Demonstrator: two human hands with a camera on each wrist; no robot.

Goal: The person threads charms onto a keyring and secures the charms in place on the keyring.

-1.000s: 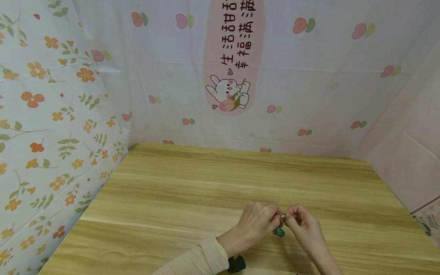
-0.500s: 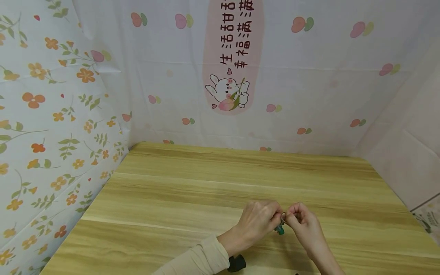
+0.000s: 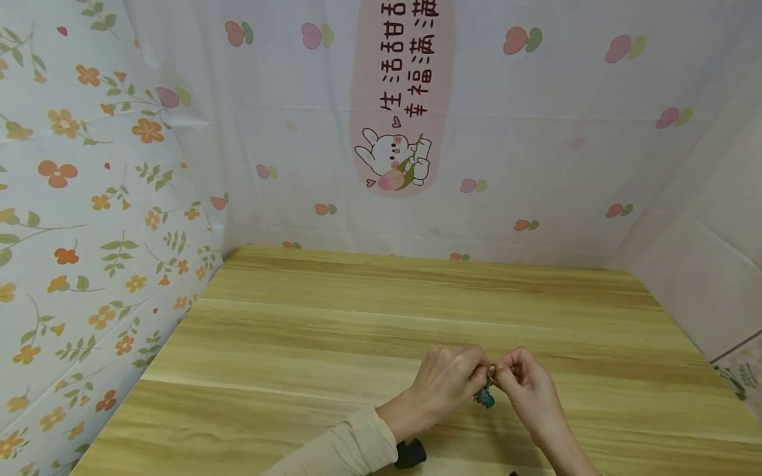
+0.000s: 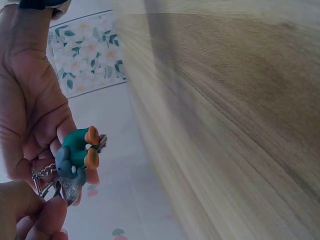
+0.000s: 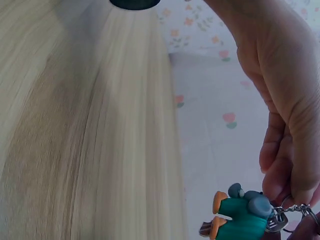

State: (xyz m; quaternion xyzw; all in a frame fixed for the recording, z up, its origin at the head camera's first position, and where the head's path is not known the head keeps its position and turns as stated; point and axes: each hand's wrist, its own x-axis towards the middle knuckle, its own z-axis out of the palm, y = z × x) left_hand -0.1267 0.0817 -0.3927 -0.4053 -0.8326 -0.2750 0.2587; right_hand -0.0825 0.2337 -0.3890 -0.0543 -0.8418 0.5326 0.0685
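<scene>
A keychain with a small figurine (image 5: 240,220), green-bodied with grey and orange parts, hangs between the hands over the table. Its metal ring (image 3: 491,375) bridges the two sets of fingertips in the head view. My left hand (image 3: 446,378) pinches the ring from the left, while my right hand (image 3: 531,391) pinches its other side with thumb and forefinger. From the left wrist, the figurine (image 4: 77,150) shows orange feet and a short chain (image 4: 45,171) leading to the ring; a silvery charm (image 4: 69,190) sits close by. The fingers partly cover the ring.
The wood-grain table (image 3: 333,311) spreads beneath both hands. A black rounded object (image 3: 411,455) sits beside the left sleeve cuff, and something dark red pokes in at the bottom edge. Patterned cloth (image 3: 524,165) stands behind the table, with floral cloth (image 3: 107,264) at the left.
Both hands have risen very slightly in the head view, still pinching the ring. The ring and the hanging figurine have turned a little.
</scene>
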